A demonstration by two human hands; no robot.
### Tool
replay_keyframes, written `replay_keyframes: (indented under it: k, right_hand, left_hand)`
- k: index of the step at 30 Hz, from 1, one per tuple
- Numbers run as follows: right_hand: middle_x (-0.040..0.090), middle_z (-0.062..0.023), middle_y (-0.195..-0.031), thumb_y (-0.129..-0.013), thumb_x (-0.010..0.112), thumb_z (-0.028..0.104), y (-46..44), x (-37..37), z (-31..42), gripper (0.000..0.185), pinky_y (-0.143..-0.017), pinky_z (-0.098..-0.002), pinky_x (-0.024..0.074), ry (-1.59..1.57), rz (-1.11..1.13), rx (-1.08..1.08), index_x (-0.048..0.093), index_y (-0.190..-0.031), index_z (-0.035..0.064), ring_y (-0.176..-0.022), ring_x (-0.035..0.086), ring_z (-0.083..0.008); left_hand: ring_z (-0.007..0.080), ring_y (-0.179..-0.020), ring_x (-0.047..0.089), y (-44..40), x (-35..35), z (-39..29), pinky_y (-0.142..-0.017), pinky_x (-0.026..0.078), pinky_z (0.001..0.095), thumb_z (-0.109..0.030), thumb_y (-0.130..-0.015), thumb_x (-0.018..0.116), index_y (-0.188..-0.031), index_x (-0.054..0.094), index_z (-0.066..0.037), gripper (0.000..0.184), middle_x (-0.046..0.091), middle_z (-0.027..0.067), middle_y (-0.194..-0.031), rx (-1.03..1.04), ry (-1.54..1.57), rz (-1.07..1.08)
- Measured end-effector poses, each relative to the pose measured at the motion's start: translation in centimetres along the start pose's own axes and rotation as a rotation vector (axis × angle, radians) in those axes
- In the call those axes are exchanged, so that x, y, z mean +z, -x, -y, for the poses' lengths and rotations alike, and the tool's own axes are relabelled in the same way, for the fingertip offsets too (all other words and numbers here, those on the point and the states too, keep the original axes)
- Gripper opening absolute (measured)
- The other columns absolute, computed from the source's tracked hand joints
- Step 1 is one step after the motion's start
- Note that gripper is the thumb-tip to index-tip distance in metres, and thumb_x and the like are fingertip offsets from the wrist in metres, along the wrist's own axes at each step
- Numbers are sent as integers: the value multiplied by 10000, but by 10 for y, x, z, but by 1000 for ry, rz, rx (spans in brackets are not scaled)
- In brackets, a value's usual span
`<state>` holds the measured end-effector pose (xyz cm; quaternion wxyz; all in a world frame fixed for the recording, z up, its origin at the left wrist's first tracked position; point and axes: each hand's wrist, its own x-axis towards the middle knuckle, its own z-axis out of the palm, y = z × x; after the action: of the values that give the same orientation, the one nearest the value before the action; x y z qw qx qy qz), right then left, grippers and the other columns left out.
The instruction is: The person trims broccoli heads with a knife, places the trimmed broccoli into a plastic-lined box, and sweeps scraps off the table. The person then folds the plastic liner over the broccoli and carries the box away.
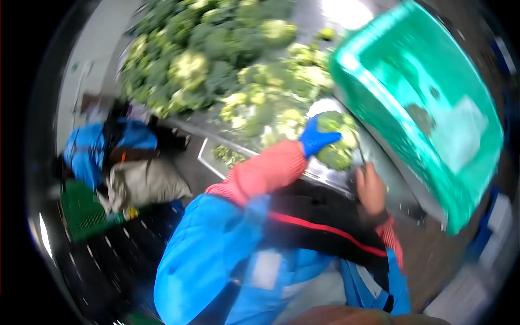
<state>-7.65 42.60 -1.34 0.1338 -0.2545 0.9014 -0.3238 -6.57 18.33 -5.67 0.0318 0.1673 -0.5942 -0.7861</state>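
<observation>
My left hand [316,136], in a blue glove, is closed on a broccoli head [337,157] at the near edge of the metal table. My bare right hand [370,189] is wrapped round a knife [361,155], most of its handle hidden in my fingers. The thin blade points up along the right side of the broccoli; I cannot tell whether it touches. Just beyond my left hand lie cut pale-green florets [292,122], smeared by motion.
A big pile of broccoli heads [206,59] covers the table's far left. At right stands a crate lined with green plastic [390,103], with some scraps inside. A tray of trimmings [225,157] sits below the table edge. Left, a person in blue [89,149] bends near a sack [142,184] and green crate [81,211].
</observation>
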Motion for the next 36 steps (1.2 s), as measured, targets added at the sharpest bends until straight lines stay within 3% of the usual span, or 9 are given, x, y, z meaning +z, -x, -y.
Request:
replay_keyframes:
  k: [4, 9, 15, 18, 20, 26, 29, 32, 36]
  right_hand:
    - [620, -226, -721, -928, 544, 194, -5, 13, -5, 176, -558, -528, 446, 70, -80, 87, 473, -964, 38, -660, 595, -435]
    - [603, -268, -697, -938, 544, 189, 9, 13, -15, 218, -563, -553, 434, 1, -52, 243, 464, -1037, 12, -677, 586, -470]
    - [607, -279, -717, -938, 543, 185, 25, 24, -39, 230, -571, -541, 447, 42, -78, 339, 489, -1059, -3, -692, 592, -471]
    - [619, -239, -691, -919, 547, 193, 32, 11, -33, 183, -573, -543, 450, 27, -125, 305, 493, -998, 37, -660, 601, -446]
    - [621, -236, -722, -913, 579, 201, 26, -2, -13, 213, -575, -515, 459, -91, -193, 273, 498, -999, 23, -686, 606, -443]
    - [661, -188, -874, -793, 739, 371, -7, -29, 60, 556, -603, -419, 516, -114, -349, -72, 523, -1210, 73, -722, 651, -364]
    - [651, -158, -1065, -741, 770, 367, -33, -44, 83, 641, -691, -393, 536, 235, 128, 179, 519, -1274, 115, -816, 667, -329]
    - [642, -185, -1062, -748, 747, 312, -33, -16, 48, 582, -720, -371, 536, -130, -151, 16, 539, -1262, 134, -831, 661, -323]
    - [659, -60, -907, -779, 699, 142, -19, -4, 35, 481, -592, -297, 499, -894, -112, 153, 557, -1232, 65, -674, 625, -129]
  left_hand:
    - [257, -1101, 580, 17, 6, -22, -930, 503, 370, -26, -747, 726, -1375, 375, -24, 720, 566, 148, -1213, -206, 49, -86]
    - [217, -1055, 591, 19, 5, -14, -908, 508, 354, -35, -767, 716, -1357, 406, -19, 667, 576, 125, -1206, -116, -123, -77]
    - [258, -1118, 540, 42, 6, -49, -940, 472, 377, -110, -781, 638, -1394, 366, -52, 673, 531, 134, -1252, -161, 172, 18]
    - [308, -1128, 569, 40, -13, -67, -920, 519, 412, -158, -815, 642, -1398, 335, -102, 662, 530, 148, -1259, -354, 341, 2]
    - [295, -1093, 587, 36, 5, -99, -904, 527, 416, -121, -806, 672, -1412, 287, -91, 718, 540, 150, -1236, -162, 188, 12]
    - [209, -1048, 592, 29, -3, -66, -911, 496, 353, -57, -785, 695, -1406, 320, -40, 726, 580, 121, -1185, -116, -100, 25]
    - [212, -1032, 603, 38, 8, -73, -920, 494, 355, -32, -791, 666, -1409, 318, -37, 709, 593, 120, -1164, -126, -91, 76]
    - [199, -1068, 569, 39, 2, -73, -931, 475, 333, -59, -768, 695, -1362, 369, -46, 678, 575, 98, -1157, -197, 35, 51]
    - [218, -1050, 578, 51, -2, -81, -938, 471, 328, -125, -781, 656, -1271, 478, -33, 529, 593, 92, -1108, -242, 130, 111]
